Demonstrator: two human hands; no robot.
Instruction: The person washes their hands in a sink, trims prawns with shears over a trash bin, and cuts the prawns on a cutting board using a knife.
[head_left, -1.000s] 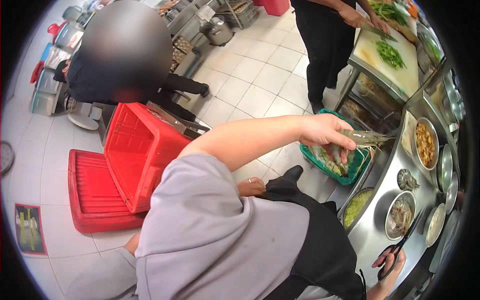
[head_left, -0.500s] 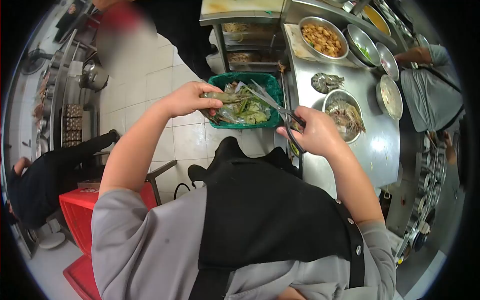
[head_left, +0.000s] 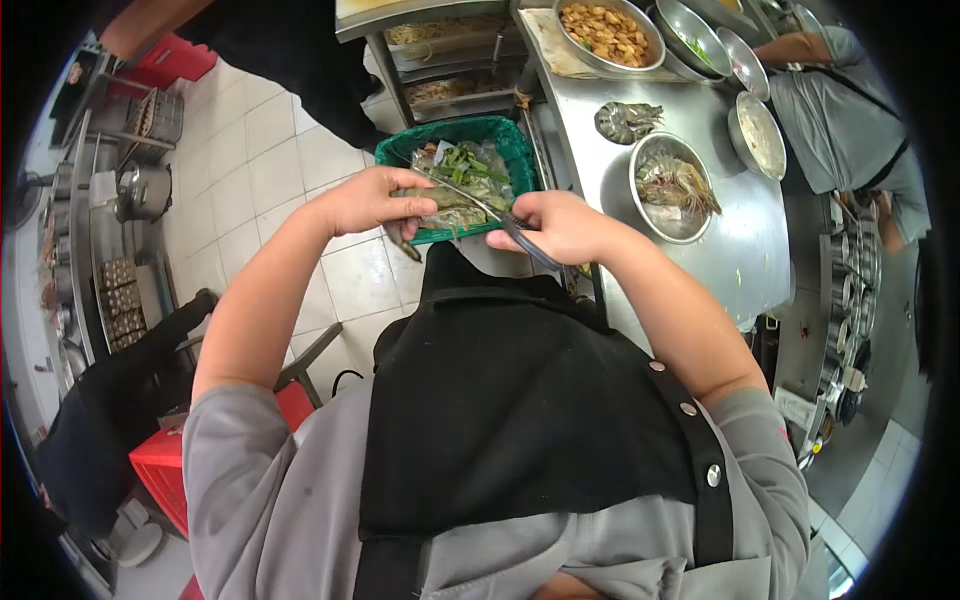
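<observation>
I am pinching a shrimp (head_left: 432,196) in my left hand (head_left: 365,200), fingers clamped on its body, holding it over the green basket (head_left: 520,160) of scraps. My right hand (head_left: 555,225) is gripping scissors (head_left: 490,212), fingers closed around the handles, blades touching the shrimp. A steel bowl (head_left: 650,215) of shrimp is sitting on the tabletop (head_left: 740,260) nearby.

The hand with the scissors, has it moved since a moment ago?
Yes. The right hand with the black-handled scissors moved from the steel counter towards the green plastic basket.
</observation>
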